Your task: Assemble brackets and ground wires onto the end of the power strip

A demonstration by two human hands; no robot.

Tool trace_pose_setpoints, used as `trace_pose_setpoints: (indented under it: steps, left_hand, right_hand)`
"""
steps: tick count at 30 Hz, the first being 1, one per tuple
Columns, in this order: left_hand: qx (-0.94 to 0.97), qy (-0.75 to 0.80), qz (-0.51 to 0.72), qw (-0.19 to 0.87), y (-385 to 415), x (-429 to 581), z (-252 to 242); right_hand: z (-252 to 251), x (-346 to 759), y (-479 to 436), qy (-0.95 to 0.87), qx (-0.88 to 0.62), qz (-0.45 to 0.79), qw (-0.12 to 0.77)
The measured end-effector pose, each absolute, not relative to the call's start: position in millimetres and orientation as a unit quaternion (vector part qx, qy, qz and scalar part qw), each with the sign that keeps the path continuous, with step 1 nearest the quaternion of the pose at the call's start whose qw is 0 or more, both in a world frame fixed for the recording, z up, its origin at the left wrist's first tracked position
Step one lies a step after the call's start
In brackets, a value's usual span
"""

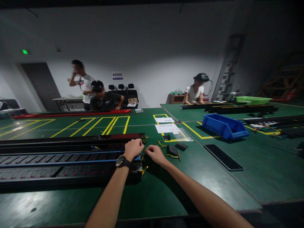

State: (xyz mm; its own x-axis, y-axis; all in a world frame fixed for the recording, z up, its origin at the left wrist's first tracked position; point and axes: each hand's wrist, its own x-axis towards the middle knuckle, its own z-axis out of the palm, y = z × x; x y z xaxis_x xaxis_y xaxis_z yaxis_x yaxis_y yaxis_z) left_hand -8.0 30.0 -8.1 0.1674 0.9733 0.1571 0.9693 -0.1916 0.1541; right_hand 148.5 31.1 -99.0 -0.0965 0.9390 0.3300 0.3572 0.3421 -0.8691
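Observation:
Long black strips [78,171] with rows of sockets and blue edges lie side by side on the green table, their ends near the middle of the view. My left hand [133,148], with a watch on the wrist, is closed over the right end of the strips; what its fingers grip is hidden. Just right of that end, my right hand [155,154] is closed with its fingertips pinched, and anything between them is too small to make out. Yellow wires [144,170] stick out of the nearest strip's end. Beside my right hand lie a black block [172,150] and a smaller one [181,146].
A blue bin [224,126] and a black flat panel [223,157] are on the right, with papers [166,128] behind the blocks. A green tray [253,100] and more black strips lie at the back right. Several people are across the table.

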Motion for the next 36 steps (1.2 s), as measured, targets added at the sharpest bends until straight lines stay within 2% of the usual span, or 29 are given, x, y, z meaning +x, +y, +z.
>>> trace_pose_setpoints:
  steps: [36]
  left_hand:
    - [0.769,0.631,0.098,0.018,27.9,-8.7,-4.9]
  right_hand:
    - [-90.3,148.5,25.4,-0.675,-0.495,0.308,0.453]
